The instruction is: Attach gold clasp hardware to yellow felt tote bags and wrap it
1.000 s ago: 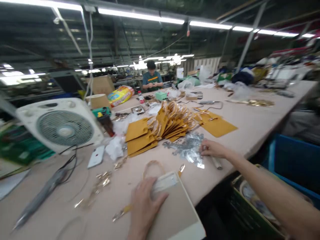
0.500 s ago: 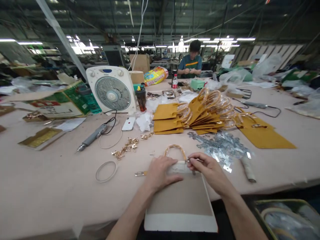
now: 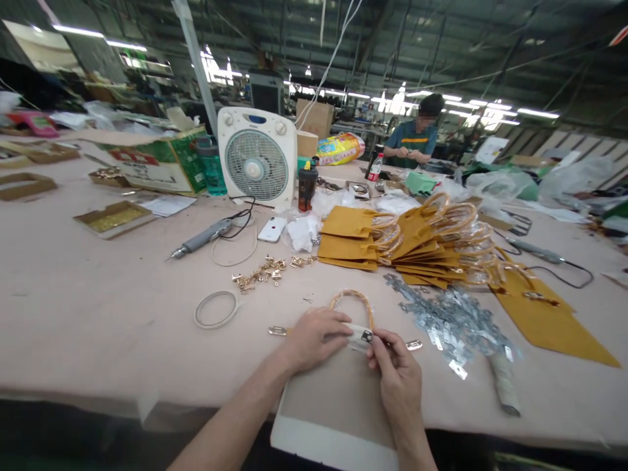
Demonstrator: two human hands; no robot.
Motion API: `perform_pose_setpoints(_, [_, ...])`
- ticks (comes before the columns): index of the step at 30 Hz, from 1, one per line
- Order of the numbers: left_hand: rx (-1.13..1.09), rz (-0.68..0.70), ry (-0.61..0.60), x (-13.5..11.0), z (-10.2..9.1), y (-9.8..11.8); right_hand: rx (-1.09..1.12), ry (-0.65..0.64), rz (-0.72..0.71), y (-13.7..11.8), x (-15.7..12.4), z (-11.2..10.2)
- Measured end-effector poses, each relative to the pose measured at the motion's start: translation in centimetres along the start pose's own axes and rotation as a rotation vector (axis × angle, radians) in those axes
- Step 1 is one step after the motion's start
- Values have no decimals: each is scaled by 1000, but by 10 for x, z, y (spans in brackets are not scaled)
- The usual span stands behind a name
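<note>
Your left hand (image 3: 318,337) lies open on the panel (image 3: 336,396); your right hand (image 3: 400,369) pinches a small metal plate (image 3: 367,336), which may shift if this pinch loosens.

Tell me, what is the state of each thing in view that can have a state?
Left hand: open, laid on the panel
Right hand: pinched at a small metal plate
Loose metal plates: heaped
Box fan: upright; running or not, cannot tell
Smartphone: lying back up
Electric screwdriver: lying down
Shaker bottle: upright
Tape roll: lying flat
Cardboard tray: open
</note>
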State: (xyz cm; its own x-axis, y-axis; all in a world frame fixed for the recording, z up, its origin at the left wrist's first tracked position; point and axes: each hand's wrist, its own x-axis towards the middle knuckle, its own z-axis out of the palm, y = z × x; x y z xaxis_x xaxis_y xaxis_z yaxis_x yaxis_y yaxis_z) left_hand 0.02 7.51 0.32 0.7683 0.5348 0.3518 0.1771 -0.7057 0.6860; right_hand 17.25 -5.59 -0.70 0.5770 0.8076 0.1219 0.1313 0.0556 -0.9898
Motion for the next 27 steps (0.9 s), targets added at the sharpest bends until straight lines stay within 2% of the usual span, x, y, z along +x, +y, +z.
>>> perform_pose_setpoints(3, [0, 4, 13, 1, 2, 0, -31, -27, -9, 0, -3, 2])
perform_pose_setpoints(8, [140, 24, 50, 0, 8, 10, -118, -100, -55, -3, -6, 6])
perform_pose_setpoints(11, [180, -7, 78, 0, 11, 17, -165, -95, -88, -5, -7, 7])
perform_pose_setpoints(23, [182, -161, 33, 7, 9, 31, -202, -77, -85, 3, -5, 5])
perform_pose_setpoints(27, [104, -128, 71, 7, 9, 24, -186, -82, -56, 2, -5, 5])
